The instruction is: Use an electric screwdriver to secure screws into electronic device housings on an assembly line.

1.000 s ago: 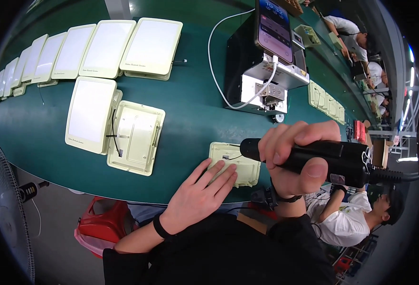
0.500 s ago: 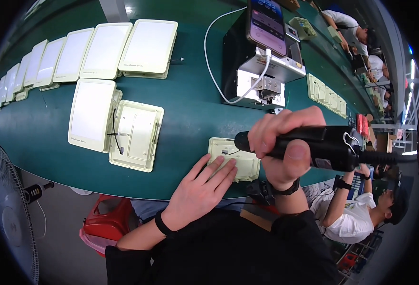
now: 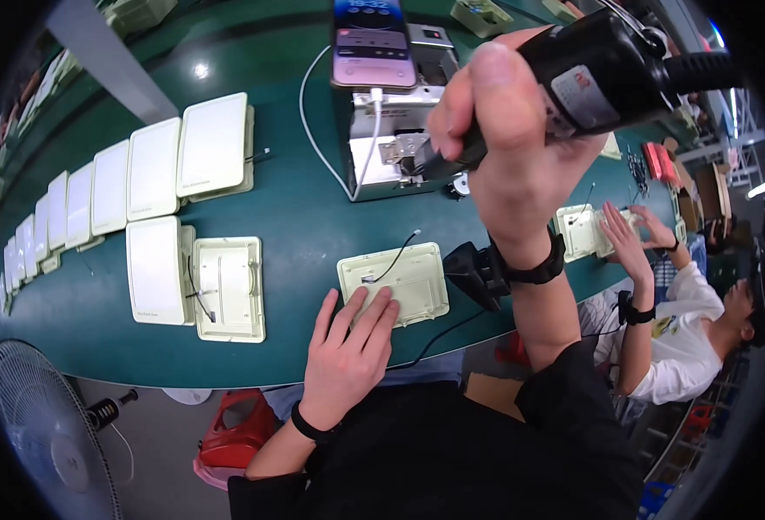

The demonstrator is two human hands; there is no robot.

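- Touching the cream shell [image 3: 417, 282], at one o'clock from the left hand [image 3: 348, 362], with loosely spread fingers; best pinned flat.
- Gripping the black driver [image 3: 627, 76] tightly in the right hand [image 3: 521, 165]; best aimed squarely at the metal block [image 3: 406, 151], twelve o'clock from the shell.
- Worth sparing the thin dark cable [image 3: 396, 260], curling toward one o'clock.
- Smooth-looking, likely rigid plastic; shallow, round-cornered.

Deep green is being shown by the tabletop [image 3: 183, 360], pale cream-yellow by the shell [image 3: 413, 299]. Plain white is being framed in cream on the row of panels [image 3: 153, 169]. Black is being displayed by the power driver [image 3: 603, 65], broken by a silvery label [image 3: 583, 97], and by the thin wire [image 3: 397, 256]. White is being repeated in the charging cable [image 3: 304, 121] and in a co-worker's shirt [image 3: 690, 355].
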